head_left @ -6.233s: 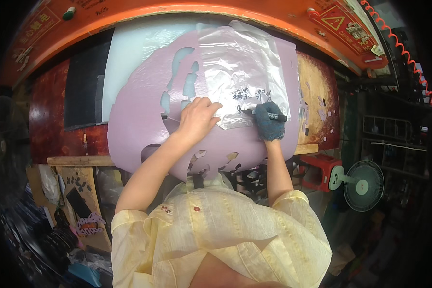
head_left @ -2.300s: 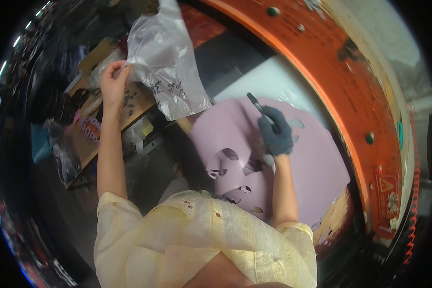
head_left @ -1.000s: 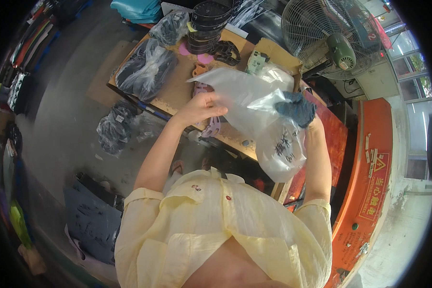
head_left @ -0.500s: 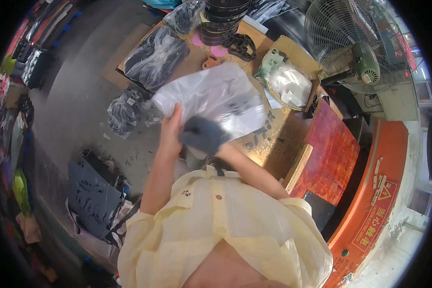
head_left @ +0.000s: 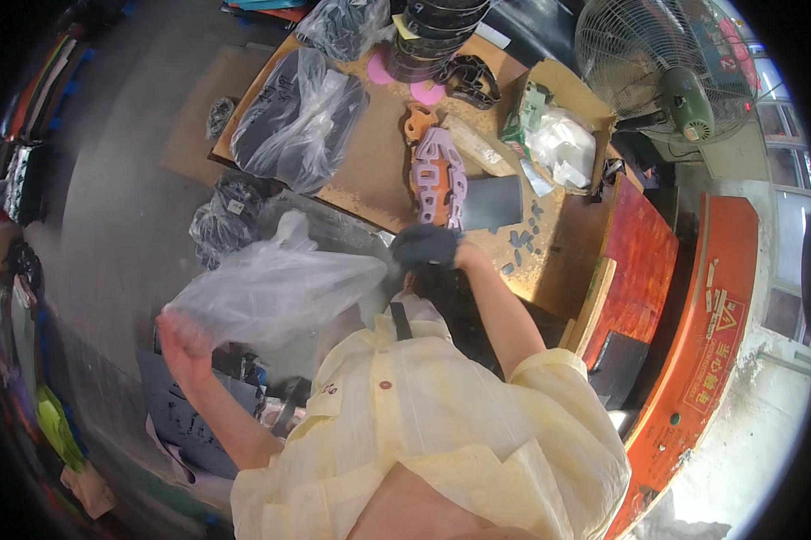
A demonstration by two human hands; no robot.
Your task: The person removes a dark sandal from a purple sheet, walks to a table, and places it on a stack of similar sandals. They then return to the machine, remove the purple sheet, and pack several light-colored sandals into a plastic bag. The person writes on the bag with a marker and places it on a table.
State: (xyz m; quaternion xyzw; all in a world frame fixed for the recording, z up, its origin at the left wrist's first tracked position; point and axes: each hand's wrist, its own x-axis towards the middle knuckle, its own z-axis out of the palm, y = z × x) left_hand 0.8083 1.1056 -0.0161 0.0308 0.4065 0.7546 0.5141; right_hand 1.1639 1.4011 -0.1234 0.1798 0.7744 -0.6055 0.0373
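One plastic bag [head_left: 279,283] billows between the hands [head_left: 186,346] [head_left: 425,246].

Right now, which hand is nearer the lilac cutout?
Right: the right hand is by the lilac cutout, at its near end; the left hand is farther left, holding the bag.

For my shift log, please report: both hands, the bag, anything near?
Left hand gripping translucent plastic bag. Right hand, gloved, near bag's opposite end; grip unclear. Bag crumpled, in midair. Lilac-and-orange cut-outs on worktable just beyond right hand.
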